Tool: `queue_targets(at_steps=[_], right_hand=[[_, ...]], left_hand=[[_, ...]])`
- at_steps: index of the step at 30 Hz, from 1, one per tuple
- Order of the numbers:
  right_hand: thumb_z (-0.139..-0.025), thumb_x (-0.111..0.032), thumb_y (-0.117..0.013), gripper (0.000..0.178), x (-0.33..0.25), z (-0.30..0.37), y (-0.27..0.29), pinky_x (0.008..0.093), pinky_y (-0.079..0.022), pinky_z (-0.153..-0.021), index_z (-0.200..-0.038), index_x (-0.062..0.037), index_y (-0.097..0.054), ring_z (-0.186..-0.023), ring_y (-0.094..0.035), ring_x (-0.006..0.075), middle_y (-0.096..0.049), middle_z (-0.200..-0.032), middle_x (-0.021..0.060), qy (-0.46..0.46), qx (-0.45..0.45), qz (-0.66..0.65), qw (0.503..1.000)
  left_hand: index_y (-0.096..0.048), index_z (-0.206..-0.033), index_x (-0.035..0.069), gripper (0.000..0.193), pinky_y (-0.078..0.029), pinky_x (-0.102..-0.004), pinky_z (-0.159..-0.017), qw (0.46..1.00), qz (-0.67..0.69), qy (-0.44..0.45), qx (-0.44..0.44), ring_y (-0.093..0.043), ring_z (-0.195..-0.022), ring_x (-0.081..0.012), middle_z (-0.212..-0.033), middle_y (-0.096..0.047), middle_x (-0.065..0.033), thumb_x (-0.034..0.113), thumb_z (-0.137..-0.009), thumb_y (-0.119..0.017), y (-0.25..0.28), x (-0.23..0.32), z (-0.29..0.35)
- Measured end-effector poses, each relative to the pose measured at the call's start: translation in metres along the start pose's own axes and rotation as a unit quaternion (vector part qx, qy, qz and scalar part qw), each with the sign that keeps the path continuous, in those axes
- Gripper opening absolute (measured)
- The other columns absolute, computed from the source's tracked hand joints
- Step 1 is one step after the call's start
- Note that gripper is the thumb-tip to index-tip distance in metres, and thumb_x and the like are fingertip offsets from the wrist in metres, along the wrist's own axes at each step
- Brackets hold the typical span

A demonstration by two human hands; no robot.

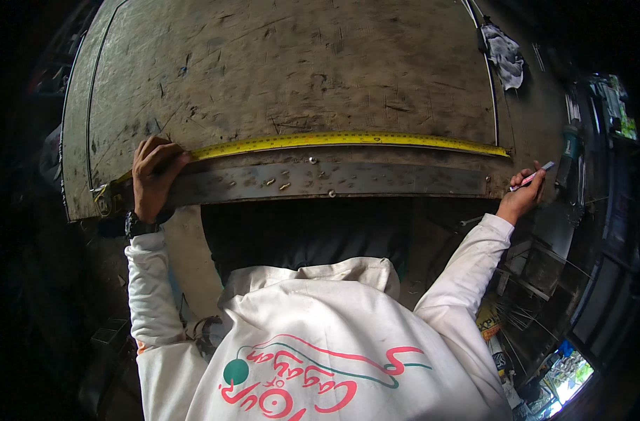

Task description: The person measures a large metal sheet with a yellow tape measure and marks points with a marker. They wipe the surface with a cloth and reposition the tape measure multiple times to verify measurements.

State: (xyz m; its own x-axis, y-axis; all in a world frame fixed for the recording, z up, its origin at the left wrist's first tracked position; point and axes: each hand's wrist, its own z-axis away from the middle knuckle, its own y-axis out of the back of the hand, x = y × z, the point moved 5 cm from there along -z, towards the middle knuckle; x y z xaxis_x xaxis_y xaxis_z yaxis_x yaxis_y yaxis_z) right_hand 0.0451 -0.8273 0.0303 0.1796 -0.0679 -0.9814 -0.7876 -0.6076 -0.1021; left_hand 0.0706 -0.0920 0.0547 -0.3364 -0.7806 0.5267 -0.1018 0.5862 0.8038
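Note:
A yellow tape measure (355,138) stretches left to right along the near part of a worn workbench top (299,77). Its dark case (104,203) lies at the bench's near left corner. My left hand (155,172), a black watch on its wrist, grips the blade near the case, fingers curled over it. A flat metal strip (376,180) with bolt heads along it runs along the bench's near edge, below the tape. Past the tape's right end, my right hand (523,193) is closed on a slim pen (532,177), pale with some pink, held above the bench's right corner.
Thin metal rods (90,119) lie along the bench's left side, with another rod (494,98) on the right. A grey and white cloth (504,57) rests at the far right. Beyond the right edge are a teal power tool (570,144) and assorted metal pieces (534,274).

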Motion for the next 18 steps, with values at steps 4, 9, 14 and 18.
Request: queue_targets(at_steps=[4, 9, 14, 18], right_hand=[[-0.108, -0.036, -0.059, 0.036, -0.001, 0.002, -0.004, 0.0276, -0.037, -0.048, -0.122, -0.0037, -0.067, -0.053, -0.048, 0.0119, -0.059, -0.074, 0.0042, -0.004, -0.003, -0.003, 1.000], [-0.109, -0.036, -0.057, 0.036, 0.005, -0.004, 0.005, 0.0267, -0.036, -0.049, -0.122, -0.0045, -0.067, -0.055, -0.047, 0.0113, -0.058, -0.075, 0.0039, -0.014, -0.009, -0.013, 1.000], [-0.109, -0.037, -0.058, 0.036, 0.004, -0.002, 0.003, 0.0265, -0.036, -0.049, -0.122, -0.0040, -0.067, -0.055, -0.047, 0.0113, -0.057, -0.076, 0.0036, -0.009, -0.003, -0.005, 1.000], [-0.107, -0.037, -0.061, 0.037, -0.001, 0.001, -0.002, 0.0262, -0.036, -0.049, -0.122, -0.0038, -0.067, -0.056, -0.048, 0.0114, -0.057, -0.076, 0.0037, -0.005, 0.010, 0.013, 1.000]], left_hand=[[-0.074, -0.093, 0.003, 0.018, -0.047, -0.0391, -0.086, 1.000, 0.001, 0.004, -0.004, -0.064, -0.089, -0.0286, -0.090, -0.067, -0.0090, 0.015, -0.083, -0.082, 0.001, 0.001, 0.000], [-0.074, -0.093, 0.004, 0.019, -0.046, -0.0397, -0.087, 1.000, -0.012, -0.006, -0.009, -0.064, -0.091, -0.0287, -0.091, -0.067, -0.0084, 0.017, -0.082, -0.083, 0.002, 0.001, -0.001], [-0.077, -0.093, 0.006, 0.020, -0.046, -0.0397, -0.089, 1.000, -0.026, -0.002, -0.010, -0.063, -0.093, -0.0285, -0.093, -0.068, -0.0074, 0.020, -0.081, -0.084, 0.002, -0.004, 0.000], [-0.078, -0.093, 0.007, 0.020, -0.047, -0.0405, -0.089, 1.000, -0.026, 0.001, -0.004, -0.063, -0.094, -0.0287, -0.093, -0.068, -0.0070, 0.023, -0.082, -0.085, 0.001, -0.005, 0.003]])
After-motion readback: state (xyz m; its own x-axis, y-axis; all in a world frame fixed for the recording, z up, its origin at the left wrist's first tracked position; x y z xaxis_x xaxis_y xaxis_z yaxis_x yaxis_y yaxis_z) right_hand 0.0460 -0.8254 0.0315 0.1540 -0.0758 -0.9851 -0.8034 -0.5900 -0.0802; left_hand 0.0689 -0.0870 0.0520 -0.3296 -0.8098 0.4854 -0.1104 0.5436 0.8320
